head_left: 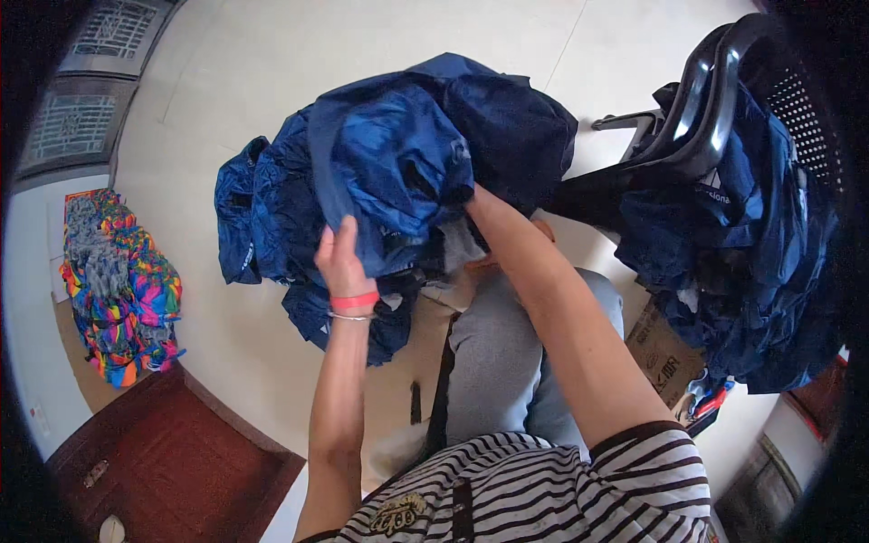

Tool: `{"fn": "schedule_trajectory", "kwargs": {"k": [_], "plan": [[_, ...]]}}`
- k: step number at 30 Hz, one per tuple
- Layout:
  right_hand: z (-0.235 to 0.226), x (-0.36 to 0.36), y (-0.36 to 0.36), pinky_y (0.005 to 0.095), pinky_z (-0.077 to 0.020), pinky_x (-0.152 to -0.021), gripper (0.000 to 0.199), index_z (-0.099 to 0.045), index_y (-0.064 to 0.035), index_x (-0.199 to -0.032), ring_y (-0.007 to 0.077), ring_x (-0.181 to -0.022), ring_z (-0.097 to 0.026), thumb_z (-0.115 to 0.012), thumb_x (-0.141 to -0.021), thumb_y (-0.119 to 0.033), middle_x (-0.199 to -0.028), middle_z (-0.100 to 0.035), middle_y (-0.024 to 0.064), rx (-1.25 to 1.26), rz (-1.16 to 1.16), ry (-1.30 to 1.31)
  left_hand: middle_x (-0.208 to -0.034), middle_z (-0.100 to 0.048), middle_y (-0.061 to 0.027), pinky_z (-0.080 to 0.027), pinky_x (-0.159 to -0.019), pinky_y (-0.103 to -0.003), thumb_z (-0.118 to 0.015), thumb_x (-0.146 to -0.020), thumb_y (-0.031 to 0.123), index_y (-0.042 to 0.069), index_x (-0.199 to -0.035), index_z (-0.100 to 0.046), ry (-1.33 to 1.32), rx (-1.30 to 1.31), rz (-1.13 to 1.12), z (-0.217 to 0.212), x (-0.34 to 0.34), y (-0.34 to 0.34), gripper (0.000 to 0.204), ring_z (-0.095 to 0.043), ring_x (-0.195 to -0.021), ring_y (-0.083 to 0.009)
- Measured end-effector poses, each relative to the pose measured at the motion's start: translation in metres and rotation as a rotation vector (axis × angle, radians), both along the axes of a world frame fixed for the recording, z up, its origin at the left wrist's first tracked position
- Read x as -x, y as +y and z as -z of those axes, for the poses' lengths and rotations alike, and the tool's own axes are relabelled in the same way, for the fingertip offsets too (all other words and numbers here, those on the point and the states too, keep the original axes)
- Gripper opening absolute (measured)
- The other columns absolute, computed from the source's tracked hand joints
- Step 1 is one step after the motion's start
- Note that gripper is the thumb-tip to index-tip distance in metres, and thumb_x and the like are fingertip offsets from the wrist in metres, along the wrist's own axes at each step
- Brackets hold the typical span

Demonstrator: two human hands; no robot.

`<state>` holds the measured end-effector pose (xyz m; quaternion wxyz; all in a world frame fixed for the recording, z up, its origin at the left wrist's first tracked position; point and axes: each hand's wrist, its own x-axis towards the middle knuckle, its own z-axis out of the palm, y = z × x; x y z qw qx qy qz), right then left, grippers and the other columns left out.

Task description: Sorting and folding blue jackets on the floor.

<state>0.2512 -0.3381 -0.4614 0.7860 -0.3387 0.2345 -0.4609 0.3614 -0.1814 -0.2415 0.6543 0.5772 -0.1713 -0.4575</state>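
The blue fabric [389, 163] sits bunched ahead of the knees, its smooth band [328, 167] running lengthwise away from the person and curving right at the far end. The left hand [346, 267] has its fingers against the band's near end; I cannot tell whether they pinch it. The right hand is hidden in the folds, its grip unreadable. More navy fabric [511, 136] lies beyond; a black chair [720, 95] blocks the right. Pale floor [213, 90] stretches open beyond and leftward, toward a multicoloured bundle [118, 281].
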Motion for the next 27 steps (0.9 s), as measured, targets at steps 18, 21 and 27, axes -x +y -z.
{"fn": "schedule_trajectory", "kwargs": {"k": [18,21,27], "plan": [[-0.044,0.087,0.028,0.0426,-0.0461,-0.087,0.035,-0.061,-0.002,-0.104,0.0348,-0.102,-0.057,-0.047,-0.086,-0.028,-0.107,-0.06,0.0217,0.717,-0.517,1.51,-0.097,-0.063,-0.0131,-0.049,-0.083,-0.036,-0.063,-0.081,0.021,-0.002,-0.102,-0.061,0.214,-0.306,-0.173,-0.003,-0.049,0.016,0.031,-0.061,-0.091,-0.0238],[-0.067,0.122,0.035,0.0443,-0.0484,-0.08,0.029,-0.059,-0.0058,-0.105,0.0354,-0.097,-0.059,-0.055,-0.077,-0.014,-0.102,-0.061,0.0195,0.882,-0.876,1.693,-0.092,-0.062,-0.009,-0.047,-0.077,-0.032,-0.062,-0.082,0.02,-0.003,-0.096,-0.061,-0.033,-0.299,-0.167,-0.012,-0.031,0.017,0.027,-0.058,-0.084,-0.0195],[-0.194,0.068,0.044,0.0455,-0.0515,-0.065,0.035,-0.053,-0.0129,-0.113,0.0345,-0.077,-0.063,-0.057,-0.08,-0.023,-0.099,-0.062,0.0182,0.757,-0.083,1.525,-0.068,-0.049,0.0043,-0.036,-0.057,-0.026,-0.059,-0.085,0.018,-0.001,-0.069,-0.055,-0.607,-0.243,-0.116,-0.01,-0.027,0.041,0.025,-0.039,-0.063,-0.0082]]}}
